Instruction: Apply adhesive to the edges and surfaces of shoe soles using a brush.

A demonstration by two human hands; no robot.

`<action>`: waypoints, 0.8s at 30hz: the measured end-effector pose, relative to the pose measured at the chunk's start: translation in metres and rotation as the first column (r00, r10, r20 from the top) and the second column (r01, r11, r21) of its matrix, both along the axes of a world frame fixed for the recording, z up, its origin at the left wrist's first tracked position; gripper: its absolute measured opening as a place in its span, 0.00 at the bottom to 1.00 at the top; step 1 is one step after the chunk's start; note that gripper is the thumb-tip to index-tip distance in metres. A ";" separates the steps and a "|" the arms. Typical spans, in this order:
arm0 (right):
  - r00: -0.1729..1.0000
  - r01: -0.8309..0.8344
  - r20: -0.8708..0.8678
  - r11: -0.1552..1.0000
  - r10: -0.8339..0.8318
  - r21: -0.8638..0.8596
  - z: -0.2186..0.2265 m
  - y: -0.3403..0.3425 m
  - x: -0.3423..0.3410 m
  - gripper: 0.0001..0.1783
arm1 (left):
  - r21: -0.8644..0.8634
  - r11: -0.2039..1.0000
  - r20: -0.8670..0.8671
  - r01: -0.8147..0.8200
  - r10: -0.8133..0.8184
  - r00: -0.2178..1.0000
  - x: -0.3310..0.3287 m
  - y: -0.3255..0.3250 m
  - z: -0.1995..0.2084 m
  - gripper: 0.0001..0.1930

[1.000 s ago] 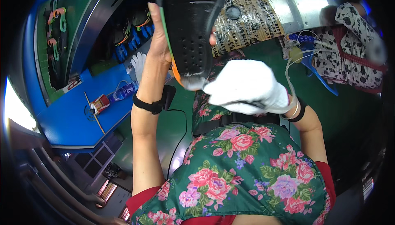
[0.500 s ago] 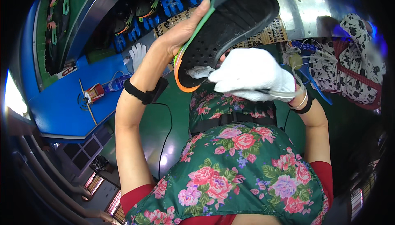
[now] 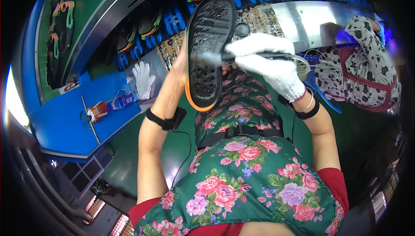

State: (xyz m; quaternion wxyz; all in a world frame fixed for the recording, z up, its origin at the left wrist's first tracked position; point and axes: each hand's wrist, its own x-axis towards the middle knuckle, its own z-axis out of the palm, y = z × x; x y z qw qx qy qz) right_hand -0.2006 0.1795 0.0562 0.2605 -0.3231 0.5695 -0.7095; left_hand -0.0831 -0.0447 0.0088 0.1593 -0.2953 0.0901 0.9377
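A black shoe sole (image 3: 212,33) with an orange and green rim stands nearly upright before me, its pitted heel end lowest. My bare left hand (image 3: 179,67) grips it from the left edge, and a few fingertips show past the right edge. In the white-gloved right hand (image 3: 263,57) is a brush (image 3: 211,58) with a dark handle and pale bristles, to which a thin tube runs. The bristles lie across the middle of the sole, slightly blurred. Wet-looking shine covers much of the sole's face.
Blue racks (image 3: 173,20) carrying shoe parts line the far side beyond a metal ledge (image 3: 304,24). At left, a blue table (image 3: 60,119) bears a bottle (image 3: 124,101), a red container (image 3: 98,110) and a white glove (image 3: 142,78). Another person's patterned sleeve (image 3: 363,33) is at right.
The sole has swung from a slant to nearly upright and shifted left. My right hand has moved the brush from the heel to the middle, and the face looks glossier.
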 end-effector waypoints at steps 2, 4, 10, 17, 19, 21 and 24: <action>0.987 0.097 -0.130 0.995 -0.094 0.018 -0.001 -0.002 -0.007 0.12 | -0.040 0.998 -0.156 0.053 -0.059 0.986 0.011 0.009 -0.005 0.38; 0.964 0.111 -0.242 0.994 -0.109 -0.008 -0.002 -0.003 -0.014 0.11 | -0.060 0.997 -0.176 0.039 -0.049 0.983 0.018 0.019 -0.012 0.34; 0.910 -0.097 -0.409 0.995 0.073 -0.038 0.000 -0.001 -0.019 0.11 | -0.400 0.905 -0.157 -0.143 0.086 0.984 0.032 0.031 -0.034 0.22; 0.804 0.040 -0.593 0.999 -0.049 -0.029 0.018 0.011 -0.003 0.12 | 0.007 0.929 -0.135 -0.370 0.367 0.920 0.052 0.035 -0.026 0.29; 0.812 0.097 -0.577 0.995 -0.087 -0.013 0.025 0.014 0.003 0.14 | 0.012 0.935 -0.361 -0.356 0.336 0.870 0.043 0.035 -0.017 0.38; 0.764 0.177 -0.630 0.984 -0.141 -0.005 0.030 0.014 0.010 0.15 | 0.137 0.921 -0.398 -0.365 0.389 0.831 0.037 0.042 -0.006 0.39; 0.754 0.221 -0.638 0.975 -0.157 0.021 0.037 0.013 0.016 0.15 | 0.096 0.917 -0.229 -0.387 0.398 0.888 0.032 0.061 0.011 0.45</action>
